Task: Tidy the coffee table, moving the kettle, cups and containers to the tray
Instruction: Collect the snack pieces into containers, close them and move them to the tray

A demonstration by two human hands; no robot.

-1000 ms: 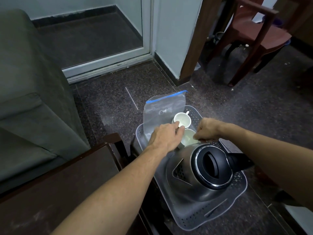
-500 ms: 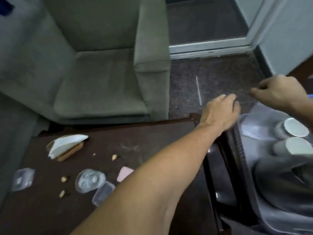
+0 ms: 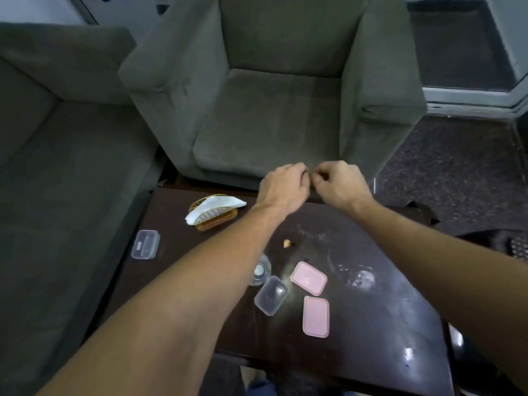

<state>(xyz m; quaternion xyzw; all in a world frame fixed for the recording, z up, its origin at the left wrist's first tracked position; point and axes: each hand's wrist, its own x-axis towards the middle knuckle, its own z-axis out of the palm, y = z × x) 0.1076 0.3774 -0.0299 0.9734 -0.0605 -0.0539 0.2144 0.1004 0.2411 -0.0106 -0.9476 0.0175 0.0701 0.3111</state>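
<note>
Head view, nearest pink container point(image 3: 315, 316) lengthwise, pointing away (toward armchair point(image 3: 271, 124))

Single head-worn view. The camera sits above the near edge of the coffee table point(image 3: 371, 324), facing forward and steeply down across its top at close range. Both forearms enter from the bottom corners; the left hand point(image 3: 281, 185) and right hand point(image 3: 340, 182) meet over the table's far edge. Beyond the table stands an armchair point(image 3: 271, 118), to its left a sofa point(image 3: 57, 167), and to its right dark floor point(image 3: 457, 167).

2 pink containers point(image 3: 309, 278), clear containers point(image 3: 270, 295), on table point(image 3: 371, 310)
</note>
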